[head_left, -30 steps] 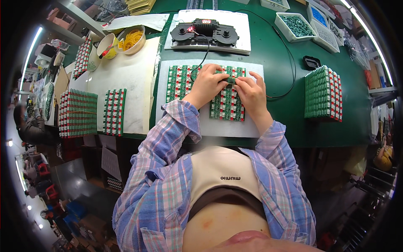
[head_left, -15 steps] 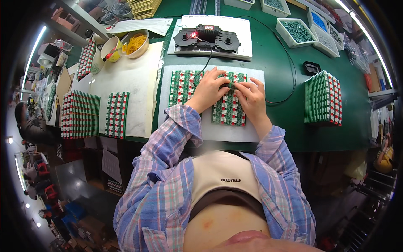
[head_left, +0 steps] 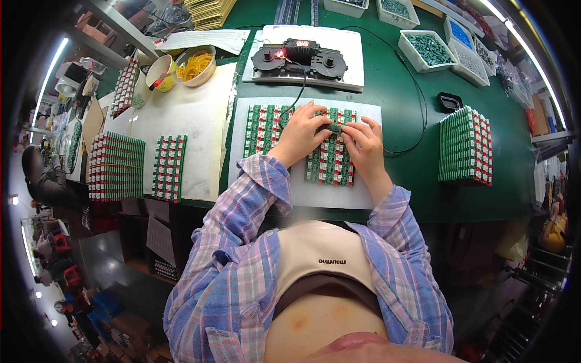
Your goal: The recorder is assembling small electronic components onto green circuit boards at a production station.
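Observation:
Two green circuit-board panels with white and red parts lie side by side on a pale mat point(head_left: 239, 181): a left panel point(head_left: 257, 130) and a right panel point(head_left: 330, 166). Over the upper part of the right one, a small dark green piece point(head_left: 331, 127) is pinched between both hands' fingertips; its exact kind is too small to tell. My left hand point(head_left: 299, 134) closes on its left end, its wrist above the gap between the panels. Fingers bent, my right hand point(head_left: 366, 145) grips the other end. A black cable point(head_left: 299, 91) runs down behind my left hand.
Beyond the mat, a black device point(head_left: 299, 59) with two round knobs and a red light sits on white foam. A tall panel stack point(head_left: 465, 145) stands right; more stacked panels point(head_left: 116, 166) stand left. Bins of green parts point(head_left: 428, 48) and a bowl of yellow bands point(head_left: 196, 65) lie farther back.
The view has shifted slightly, so the bench sits a little lower. Both hands stay over the right panel, the small piece still between their fingertips; the right fingertips have moved marginally.

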### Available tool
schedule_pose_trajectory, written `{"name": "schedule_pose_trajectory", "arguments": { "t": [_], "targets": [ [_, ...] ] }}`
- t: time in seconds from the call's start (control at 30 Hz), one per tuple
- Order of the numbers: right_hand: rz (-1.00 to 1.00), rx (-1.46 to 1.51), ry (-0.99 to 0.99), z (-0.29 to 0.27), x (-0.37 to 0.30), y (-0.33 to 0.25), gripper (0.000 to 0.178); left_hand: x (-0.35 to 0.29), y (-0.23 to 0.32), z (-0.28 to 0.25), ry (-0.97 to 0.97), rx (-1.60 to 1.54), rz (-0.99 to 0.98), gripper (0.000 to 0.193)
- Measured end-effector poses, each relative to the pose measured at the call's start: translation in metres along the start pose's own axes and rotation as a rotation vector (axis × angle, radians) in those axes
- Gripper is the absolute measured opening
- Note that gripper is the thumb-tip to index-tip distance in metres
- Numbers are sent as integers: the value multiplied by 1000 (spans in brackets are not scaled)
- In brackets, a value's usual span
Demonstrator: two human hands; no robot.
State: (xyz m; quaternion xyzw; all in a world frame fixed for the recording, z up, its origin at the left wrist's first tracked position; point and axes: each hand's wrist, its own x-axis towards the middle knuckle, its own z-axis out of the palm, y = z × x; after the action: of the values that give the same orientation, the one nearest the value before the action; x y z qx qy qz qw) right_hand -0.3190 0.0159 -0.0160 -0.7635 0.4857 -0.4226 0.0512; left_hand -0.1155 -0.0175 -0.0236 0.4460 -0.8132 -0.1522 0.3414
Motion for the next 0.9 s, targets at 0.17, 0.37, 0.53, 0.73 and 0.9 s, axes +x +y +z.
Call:
{"name": "schedule_pose_trajectory", "arguments": {
  "t": [0.17, 0.37, 0.53, 0.73, 0.9],
  "targets": [
    [1, -13, -9, 0, -1, -1, 18, 1, 3, -3, 63, 35, 53, 22],
    [11, -29, -30, -1, -1, -4, 17, 3, 9, -7, 87, 109, 71, 19],
    [-35, -125, -36, -2, 0, -6, 16, 8, 9, -9, 71, 172, 106, 18],
    [24, -54, -71, -1, 5, 6, 14, 9, 15, -11, 53, 211, 115, 18],
    [53, 68, -37, -3, 8, 7, 13, 11, 19, -18, 56, 199, 156, 18]
  ]
}}
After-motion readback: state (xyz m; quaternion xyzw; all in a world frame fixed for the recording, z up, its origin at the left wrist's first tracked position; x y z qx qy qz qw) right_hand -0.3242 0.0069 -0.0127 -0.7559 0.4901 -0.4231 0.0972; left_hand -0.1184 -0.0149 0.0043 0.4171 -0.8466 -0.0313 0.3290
